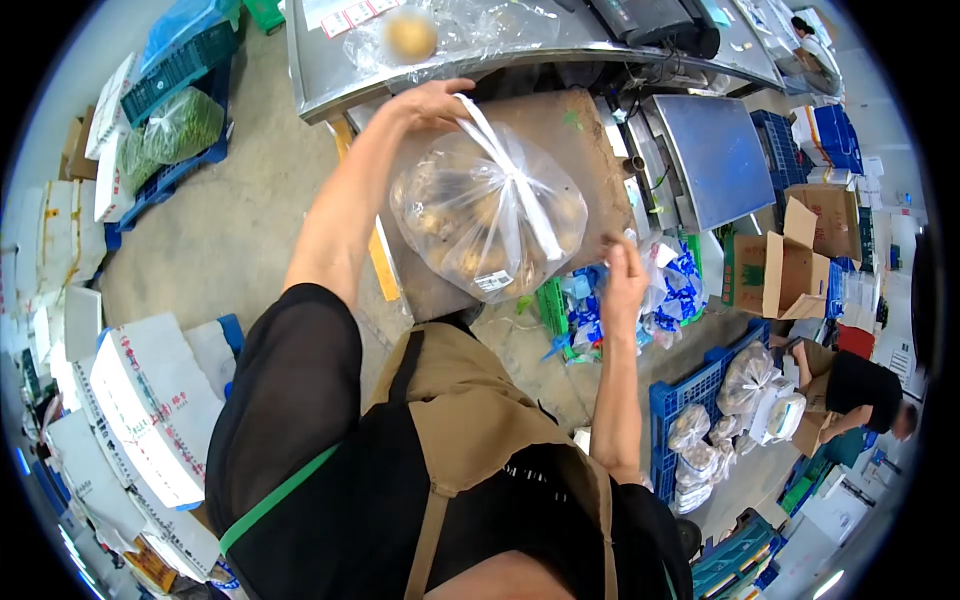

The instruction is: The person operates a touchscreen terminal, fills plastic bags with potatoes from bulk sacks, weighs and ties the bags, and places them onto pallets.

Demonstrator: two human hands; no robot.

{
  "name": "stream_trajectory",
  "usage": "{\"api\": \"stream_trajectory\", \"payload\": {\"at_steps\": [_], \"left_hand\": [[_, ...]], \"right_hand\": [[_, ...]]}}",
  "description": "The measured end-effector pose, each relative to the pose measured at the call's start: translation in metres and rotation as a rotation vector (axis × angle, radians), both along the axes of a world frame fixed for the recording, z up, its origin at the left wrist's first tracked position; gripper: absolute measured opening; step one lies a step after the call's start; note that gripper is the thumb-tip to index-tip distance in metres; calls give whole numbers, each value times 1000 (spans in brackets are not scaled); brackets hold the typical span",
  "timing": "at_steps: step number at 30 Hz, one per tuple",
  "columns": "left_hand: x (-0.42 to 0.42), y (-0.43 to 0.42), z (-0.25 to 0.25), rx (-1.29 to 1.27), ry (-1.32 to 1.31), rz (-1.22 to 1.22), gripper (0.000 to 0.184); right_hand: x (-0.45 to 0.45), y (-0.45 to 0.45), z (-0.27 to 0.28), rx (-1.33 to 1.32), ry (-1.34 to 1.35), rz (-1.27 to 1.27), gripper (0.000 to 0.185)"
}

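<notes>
A clear plastic bag (465, 230) of round, yellowish-brown produce that looks like potatoes sits on a brown board-like surface (580, 130) in front of me. Its neck is gathered, and a white strip (510, 175) runs across it; a small printed label (493, 281) is stuck low on the bag. At the far side, the fingers of my left hand (435, 105) pinch the upper end of the strip. My right hand (625, 275) is raised to the right of the bag, apart from it, fingers drawn together; whatever they hold is too small to see.
Beyond is a steel table (330, 75) with plastic film and a blurred round item (410, 38). A flat metal platform (710, 160) and a green crate of blue-white bags (570, 330) stand right. Another person (860, 395) bends near bagged goods on a blue pallet (665, 400). White boxes (150, 400) are stacked left.
</notes>
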State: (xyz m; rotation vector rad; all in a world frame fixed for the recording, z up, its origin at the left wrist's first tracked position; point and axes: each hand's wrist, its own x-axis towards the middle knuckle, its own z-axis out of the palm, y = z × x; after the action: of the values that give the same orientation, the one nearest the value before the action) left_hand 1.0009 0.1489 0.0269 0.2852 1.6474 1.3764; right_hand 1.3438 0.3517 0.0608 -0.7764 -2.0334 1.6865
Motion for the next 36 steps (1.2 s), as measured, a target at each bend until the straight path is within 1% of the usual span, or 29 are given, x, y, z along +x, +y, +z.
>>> {"api": "stream_trajectory", "payload": {"at_steps": [1, 2, 4, 6, 7, 10, 13, 16, 17, 19, 23, 26, 28, 29, 30, 32, 36], "left_hand": [[-4, -15, -4, 15, 42, -51, 73], [-1, -33, 6, 11, 82, -51, 74], [3, -63, 9, -13, 181, 23, 75], [10, -97, 6, 51, 132, 109, 74], [15, -114, 4, 84, 108, 152, 74], [33, -159, -14, 98, 2, 370, 69], [62, -191, -26, 71, -68, 522, 63], [92, -218, -58, 84, -167, 634, 58], [102, -222, -65, 80, -208, 672, 55], [123, -228, -77, 73, -294, 751, 49], [151, -232, -92, 40, -380, 809, 40], [161, -232, -93, 41, -408, 820, 38], [165, -240, -115, 62, -420, 811, 34], [163, -238, -119, 55, -422, 830, 33], [165, -235, -121, 48, -427, 847, 32], [166, -234, -128, 9, -451, 867, 31], [167, -226, -123, 24, -454, 866, 31]], "right_hand": [[4, 11, -6, 50, -25, -42, 24], [10, 20, -12, 102, -49, -84, 25], [19, 31, -19, 132, -61, -108, 29], [24, 38, -25, 143, -21, -108, 30], [25, 41, -25, 138, -45, -100, 35], [22, 43, -22, 345, -140, -30, 43], [10, 37, -17, 585, -196, 100, 55], [-6, 27, -7, 681, -270, 194, 64], [-13, 22, -2, 710, -252, 211, 67], [-26, 16, 4, 711, -252, 247, 71], [-44, 9, 12, 680, -260, 321, 77], [-55, 5, 15, 683, -264, 407, 81], [-58, 5, 12, 713, -257, 477, 83], [-60, 7, 6, 693, -243, 497, 86], [-61, 9, -1, 744, -244, 509, 90], [-67, 4, 8, 688, -281, 530, 92], [-68, 4, 19, 675, -333, 569, 95]]}}
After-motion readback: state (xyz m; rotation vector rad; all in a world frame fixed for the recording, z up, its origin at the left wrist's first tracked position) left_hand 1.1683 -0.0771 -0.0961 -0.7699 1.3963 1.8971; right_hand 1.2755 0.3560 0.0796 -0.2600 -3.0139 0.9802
